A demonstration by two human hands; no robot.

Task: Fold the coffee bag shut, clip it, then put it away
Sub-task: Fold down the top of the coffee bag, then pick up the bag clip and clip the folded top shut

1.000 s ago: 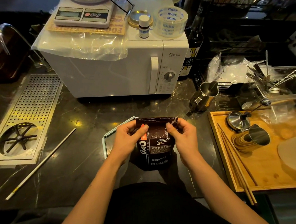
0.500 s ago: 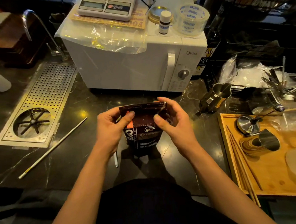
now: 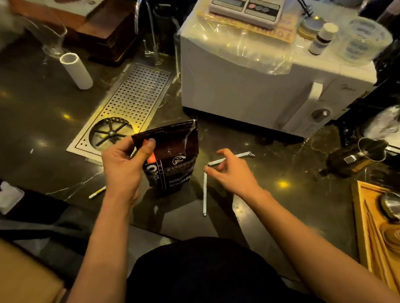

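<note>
A dark brown coffee bag (image 3: 173, 157) with white print stands upright on the black marble counter, its top flattened and unfolded. My left hand (image 3: 125, 165) grips the bag's upper left corner, thumb on the front. A long white bag clip (image 3: 205, 193) lies hinged open in an L shape on the counter just right of the bag. My right hand (image 3: 230, 173) hovers over the clip's hinge corner with fingers spread, and I cannot tell whether the fingertips touch it.
A white microwave (image 3: 249, 87) with a scale on top stands behind the bag. A perforated steel drain tray (image 3: 134, 96) and tap lie at back left, beside a white tube (image 3: 77, 71). A metal pitcher (image 3: 358, 155) and a wooden tray (image 3: 372, 234) occupy the right. A thin white stick (image 3: 97, 192) lies left of the bag.
My right hand has let go of the bag and dropped to the clip on its right. The left hand alone now holds the bag. The view has swung left.
</note>
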